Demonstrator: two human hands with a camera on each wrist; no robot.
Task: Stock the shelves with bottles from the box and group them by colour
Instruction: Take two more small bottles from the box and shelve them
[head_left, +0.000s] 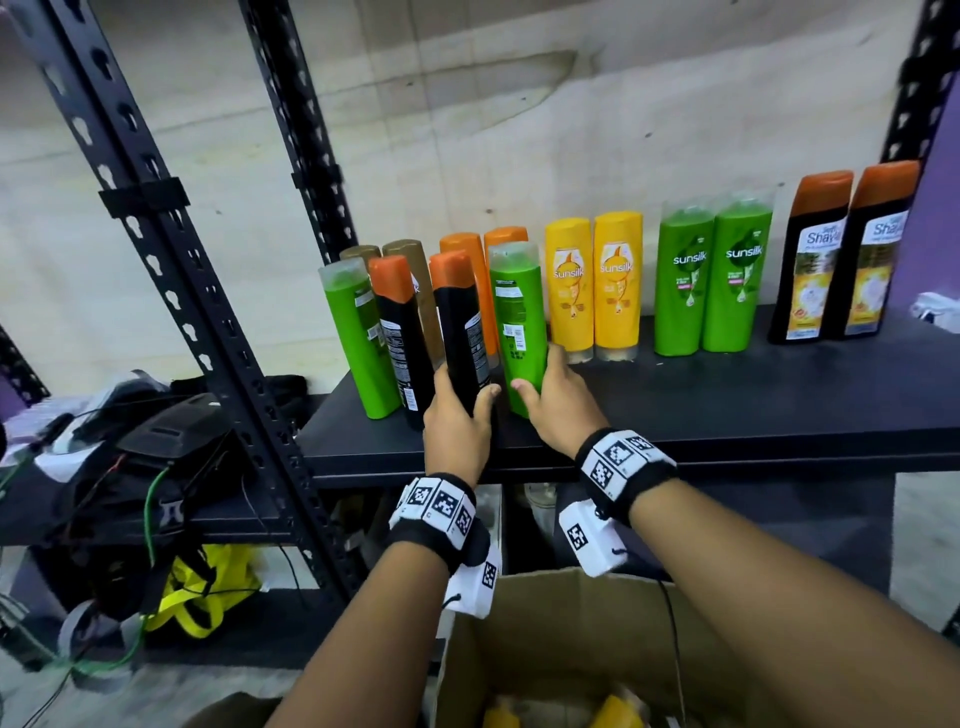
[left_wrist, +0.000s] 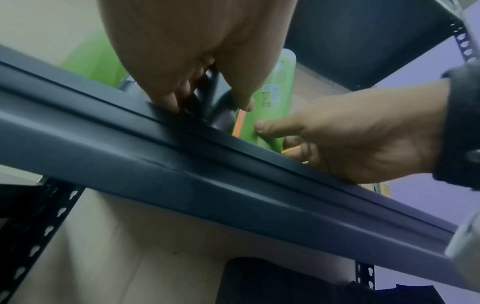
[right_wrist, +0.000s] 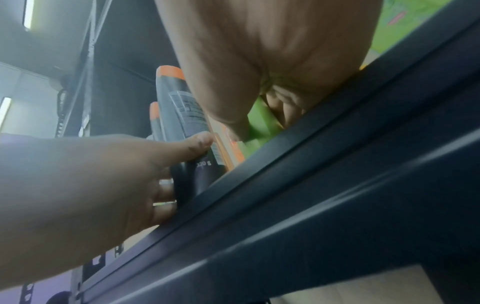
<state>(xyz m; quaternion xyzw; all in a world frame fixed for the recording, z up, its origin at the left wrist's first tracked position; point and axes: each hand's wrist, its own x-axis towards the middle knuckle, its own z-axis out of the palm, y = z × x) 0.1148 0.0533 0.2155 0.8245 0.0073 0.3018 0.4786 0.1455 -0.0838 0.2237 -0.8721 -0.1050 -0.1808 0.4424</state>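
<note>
black bag (head_left: 156, 467) with green cable (head_left: 150, 499) | lower-left shelf | yellow bag (head_left: 208, 592) beneath

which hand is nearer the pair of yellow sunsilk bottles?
Right. The right hand grips a green bottle standing directly beside the yellow bottles. The left hand grips a black bottle with an orange cap, one bottle further from them.

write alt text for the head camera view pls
Left hand grips a black bottle and right hand a green bottle on a black shelf, beside yellow, green and black pairs.
</note>
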